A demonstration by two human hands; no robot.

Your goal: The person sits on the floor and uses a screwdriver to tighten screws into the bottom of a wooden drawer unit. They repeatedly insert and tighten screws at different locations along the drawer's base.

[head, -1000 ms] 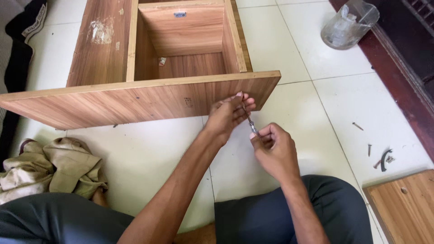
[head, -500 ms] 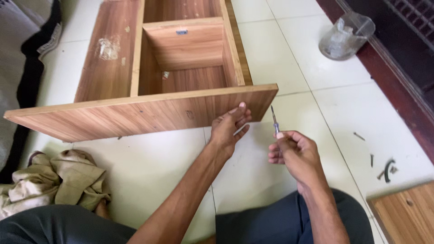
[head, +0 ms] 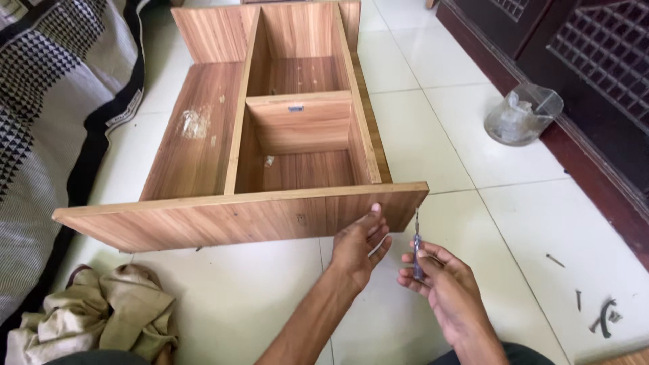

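The right hand [head: 443, 284] has drawn back from the wooden cabinet [head: 270, 162] lying on the tiled floor [head: 554, 223] — screwdriver [head: 417, 247] still pinched upright in its fingers. The left hand [head: 362, 243], open, rests flat against the front panel [head: 236, 220] — driving has paused.

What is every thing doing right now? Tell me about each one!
Left hand: open, flat against the cabinet's end panel.
Right hand: closed around the screwdriver.
Screwdriver: held upright, tip up, touching nothing.
Wooden cabinet: lying on the floor, compartments open.
Clear plastic container: tipped over.
Cloth: crumpled.
Loose screws: scattered on the tiles.
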